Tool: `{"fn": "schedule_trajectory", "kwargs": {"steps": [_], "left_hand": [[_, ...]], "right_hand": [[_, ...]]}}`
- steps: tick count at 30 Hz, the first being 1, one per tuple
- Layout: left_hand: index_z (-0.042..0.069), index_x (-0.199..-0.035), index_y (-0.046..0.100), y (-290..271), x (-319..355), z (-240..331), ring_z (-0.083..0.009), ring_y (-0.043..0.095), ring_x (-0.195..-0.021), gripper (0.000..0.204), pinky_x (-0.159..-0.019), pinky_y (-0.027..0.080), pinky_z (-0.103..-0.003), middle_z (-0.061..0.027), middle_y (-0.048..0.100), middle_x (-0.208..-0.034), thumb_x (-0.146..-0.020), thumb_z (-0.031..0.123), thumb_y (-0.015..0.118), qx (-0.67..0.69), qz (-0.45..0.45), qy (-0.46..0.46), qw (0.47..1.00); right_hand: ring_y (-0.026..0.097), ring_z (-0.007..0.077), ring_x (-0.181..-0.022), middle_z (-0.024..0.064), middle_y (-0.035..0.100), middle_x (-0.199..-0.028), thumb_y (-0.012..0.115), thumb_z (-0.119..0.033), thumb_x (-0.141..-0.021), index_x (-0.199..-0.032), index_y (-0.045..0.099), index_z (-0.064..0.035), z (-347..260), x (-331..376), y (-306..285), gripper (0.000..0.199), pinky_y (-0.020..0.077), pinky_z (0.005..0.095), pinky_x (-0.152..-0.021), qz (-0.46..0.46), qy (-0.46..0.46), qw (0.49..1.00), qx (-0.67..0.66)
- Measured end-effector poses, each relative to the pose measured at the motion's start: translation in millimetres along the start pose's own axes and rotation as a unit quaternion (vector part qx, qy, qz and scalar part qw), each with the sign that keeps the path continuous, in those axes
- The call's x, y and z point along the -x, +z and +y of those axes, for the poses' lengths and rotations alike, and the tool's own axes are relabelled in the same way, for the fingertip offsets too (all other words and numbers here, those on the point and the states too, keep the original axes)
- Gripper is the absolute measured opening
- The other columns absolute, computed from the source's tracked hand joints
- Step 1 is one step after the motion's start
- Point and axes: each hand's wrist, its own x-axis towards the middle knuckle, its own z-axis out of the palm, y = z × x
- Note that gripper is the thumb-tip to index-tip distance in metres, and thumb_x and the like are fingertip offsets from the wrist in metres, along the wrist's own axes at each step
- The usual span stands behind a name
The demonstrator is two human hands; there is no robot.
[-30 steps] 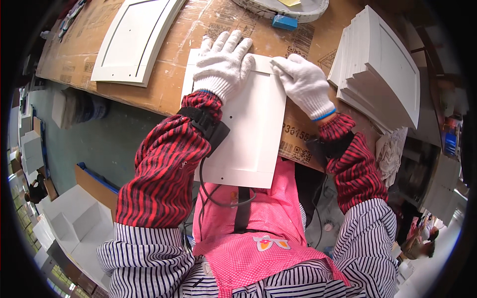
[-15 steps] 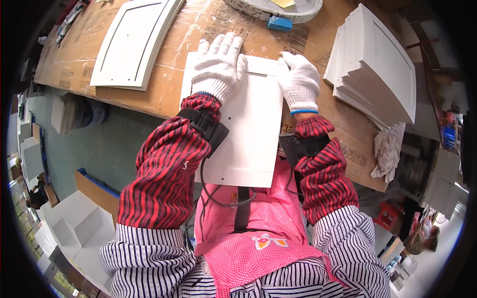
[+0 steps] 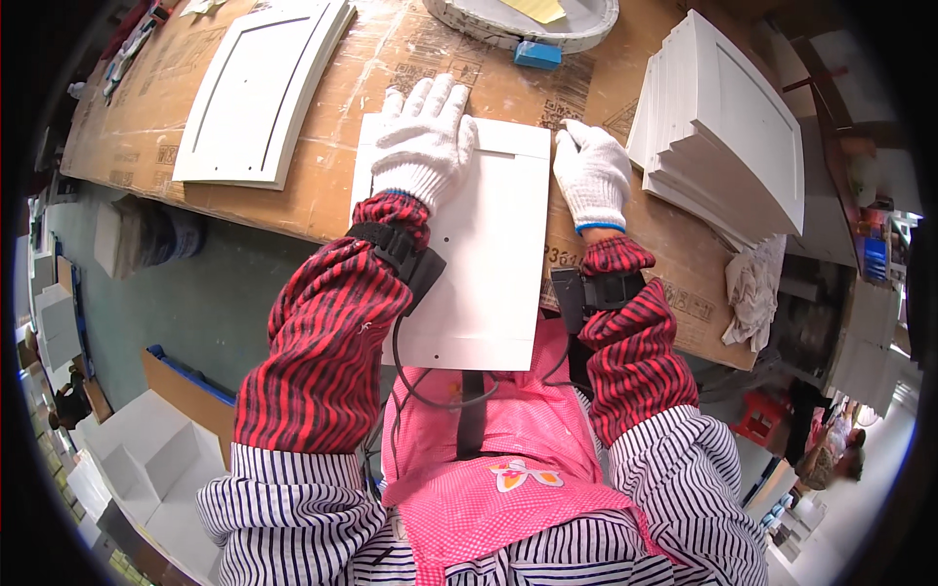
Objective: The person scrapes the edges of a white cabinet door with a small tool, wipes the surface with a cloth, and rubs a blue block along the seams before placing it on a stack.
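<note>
A white framed panel (image 3: 489, 254) lies flat before me, its near end overhanging the table edge by my apron. Small dark holes show in its face. My left hand (image 3: 422, 142), in a white knit glove, rests palm down across the panel's far left part, fingers stretched out. Just beyond the panel's right edge is my right hand (image 3: 592, 174), gloved alike and closed, with its fingers curled in. Whatever it may hold is hidden by the glove.
Cardboard covers the table (image 3: 322, 166). White panels (image 3: 259, 88) lie at the left; a taller panel stack (image 3: 747, 127) stands at the right, near a crumpled cloth (image 3: 754, 293). Farther back, a blue block (image 3: 537, 55) touches a round whitish tray (image 3: 489, 32). A cable hangs by my left wrist.
My right hand has moved slightly toward me and away from the panel's right edge. My left hand stays flat on the panel. The whole view has shifted a little.
</note>
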Motion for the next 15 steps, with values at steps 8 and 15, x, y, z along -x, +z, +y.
{"fn": "schedule_trajectory", "kwargs": {"steps": [8, 15], "left_hand": [[0.014, -0.155, 0.048, 5.2, 0.6, -1.1, -0.0269, 0.036, -0.153, 0.053, -0.128, 0.019, -0.049, -0.0081, 0.043, -0.164, -0.110, 0.039, 0.038, 0.011, -0.005, 0.000, 1.000], [0.015, -0.156, 0.047, 6.8, 1.3, -0.3, -0.0268, 0.036, -0.153, 0.053, -0.129, 0.019, -0.049, -0.0078, 0.042, -0.165, -0.110, 0.040, 0.037, 0.002, -0.004, 0.001, 1.000]], "right_hand": [[0.071, 0.0396, -0.091, 0.0155, 0.074, -0.096, 0.066, -0.032, -0.094, -0.104, 0.078, -0.0156, -28.9, -5.5, 7.3, 0.023, 0.0560, 0.0492, -0.081, -0.043, -0.078, 0.995, -0.039], [0.072, 0.0357, -0.094, 0.0136, 0.074, -0.102, 0.068, -0.028, -0.096, -0.111, 0.080, -0.0149, 14.9, -39.4, 1.3, 0.023, 0.0580, 0.0432, -0.081, -0.005, -0.114, 0.989, -0.093]]}}
